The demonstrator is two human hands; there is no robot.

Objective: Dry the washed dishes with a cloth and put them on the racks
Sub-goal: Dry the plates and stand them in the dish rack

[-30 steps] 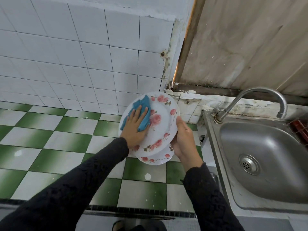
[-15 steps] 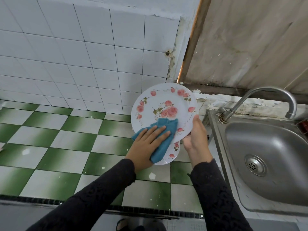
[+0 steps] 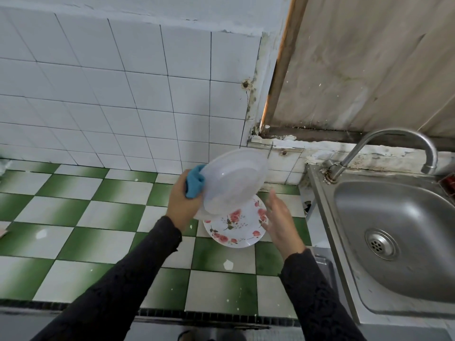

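Left hand [image 3: 184,203]: fingers clenched on a bunched blue cloth [image 3: 194,181], held against the left rim of the lifted dish.
Lifted dish: round white plate [image 3: 234,178], tilted, plain underside to the camera, above the worktop.
Lower dish: round rose-patterned plate [image 3: 234,230], face up on the green-and-white tiled worktop [image 3: 98,217], partly under the white plate.
Right hand [image 3: 280,222]: fingers straight, released, at the rose-patterned plate's right rim; contact unclear.
Far right: stainless steel sink [image 3: 398,286].

Steel sink [image 3: 369,205] at 4 o'clock w/ drain [image 3: 380,244]; tap [image 3: 349,156] at 2. Green-white tile counter [image 3: 110,212] at 8, white wall tiles [image 3: 123,94] at 10.
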